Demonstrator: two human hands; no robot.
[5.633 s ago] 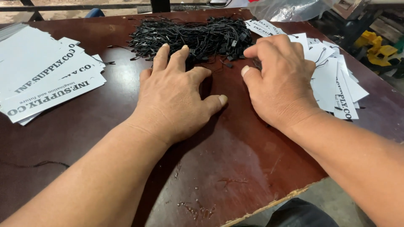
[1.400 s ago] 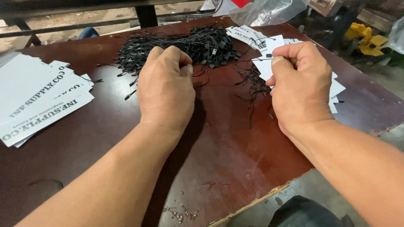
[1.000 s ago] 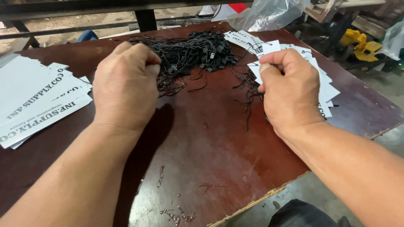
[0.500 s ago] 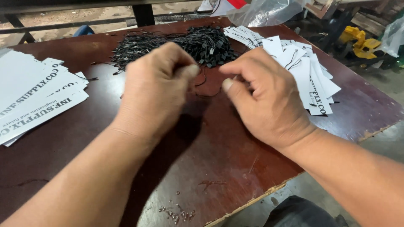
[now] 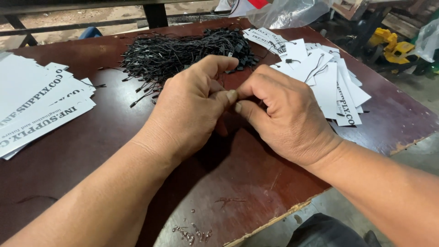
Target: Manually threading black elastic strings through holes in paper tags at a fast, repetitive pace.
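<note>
My left hand [image 5: 192, 110] and my right hand [image 5: 288, 119] meet over the middle of the dark red-brown table [image 5: 91, 151]. Thumbs and forefingers pinch together at one spot. They close on a thin black cord, which the fingers almost wholly hide. Just behind the hands lies a big tangled pile of black cords with small clasps [image 5: 173, 52]. A fanned stack of white printed tags [image 5: 334, 87], some with black cords fitted, lies to the right of my right hand.
A second stack of white printed cards [image 5: 36, 110] lies at the table's left. Several tiny metal pins [image 5: 190, 233] sit near the chipped front edge. A clear plastic bag [image 5: 292, 11] lies at the far edge, and a yellow tool [image 5: 393, 45] stands on the floor beyond.
My right hand drew a few black cords from the pile's right side, and both hands came together at the centre. Their fingertips now touch in a pinch.
</note>
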